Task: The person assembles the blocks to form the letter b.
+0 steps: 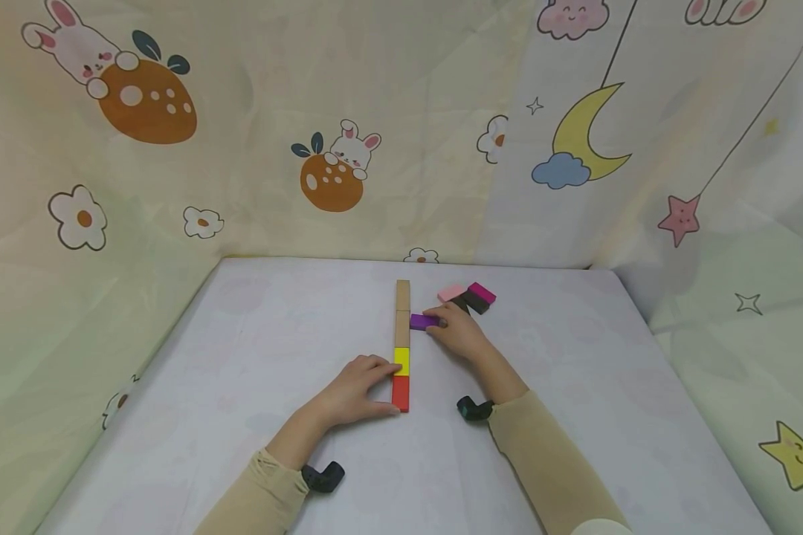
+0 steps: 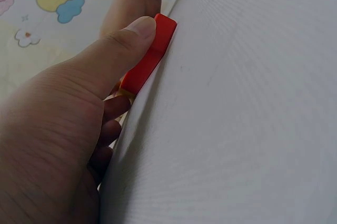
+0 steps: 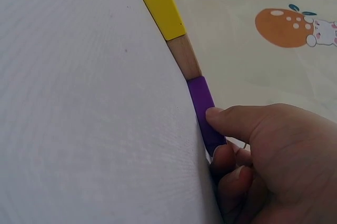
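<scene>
On the white table (image 1: 241,357) a straight row of blocks runs away from me: a red block (image 1: 400,393) nearest, a yellow block (image 1: 401,361), then two plain wooden blocks (image 1: 402,312). My left hand (image 1: 364,383) rests against the row's left side, with its thumb (image 2: 131,37) on the red block (image 2: 152,56) and its fingers at the yellow one. My right hand (image 1: 458,331) pinches a purple block (image 1: 424,321) lying crosswise against the right side of the wooden blocks. In the right wrist view the thumb (image 3: 226,119) presses the purple block (image 3: 202,103), beyond it a wooden block (image 3: 185,61) and the yellow block (image 3: 157,0).
A pink block (image 1: 451,293), a black block (image 1: 475,302) and a magenta block (image 1: 482,292) lie together just behind my right hand. Printed fabric walls (image 1: 348,148) close in the table at the back and both sides.
</scene>
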Motion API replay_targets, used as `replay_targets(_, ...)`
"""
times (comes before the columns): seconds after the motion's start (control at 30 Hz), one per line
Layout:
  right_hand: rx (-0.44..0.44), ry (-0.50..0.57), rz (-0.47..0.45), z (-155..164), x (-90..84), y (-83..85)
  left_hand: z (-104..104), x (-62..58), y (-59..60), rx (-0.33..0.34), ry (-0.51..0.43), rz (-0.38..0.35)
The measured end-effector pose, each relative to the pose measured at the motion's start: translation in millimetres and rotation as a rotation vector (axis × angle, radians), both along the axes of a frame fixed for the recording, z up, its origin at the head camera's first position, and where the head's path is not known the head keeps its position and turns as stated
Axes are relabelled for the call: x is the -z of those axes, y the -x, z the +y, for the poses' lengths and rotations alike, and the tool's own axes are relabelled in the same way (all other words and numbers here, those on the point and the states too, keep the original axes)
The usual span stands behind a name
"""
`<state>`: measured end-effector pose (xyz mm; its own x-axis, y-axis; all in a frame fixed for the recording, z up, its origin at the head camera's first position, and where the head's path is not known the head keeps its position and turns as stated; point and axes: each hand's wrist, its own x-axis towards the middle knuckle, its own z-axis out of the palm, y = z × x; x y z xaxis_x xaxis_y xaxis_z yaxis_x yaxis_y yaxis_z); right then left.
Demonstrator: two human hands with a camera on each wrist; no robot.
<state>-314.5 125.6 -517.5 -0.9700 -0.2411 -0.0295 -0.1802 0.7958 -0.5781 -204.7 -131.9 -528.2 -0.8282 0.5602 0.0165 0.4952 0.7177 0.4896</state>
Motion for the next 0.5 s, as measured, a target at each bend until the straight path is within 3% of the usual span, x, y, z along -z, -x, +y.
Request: replay_targets(0.5, 0.011, 0.033, -0.012, 1.0, 0.1, -0.5, -0.5, 1.4, 0.7, -0.011, 0.004, -0.011)
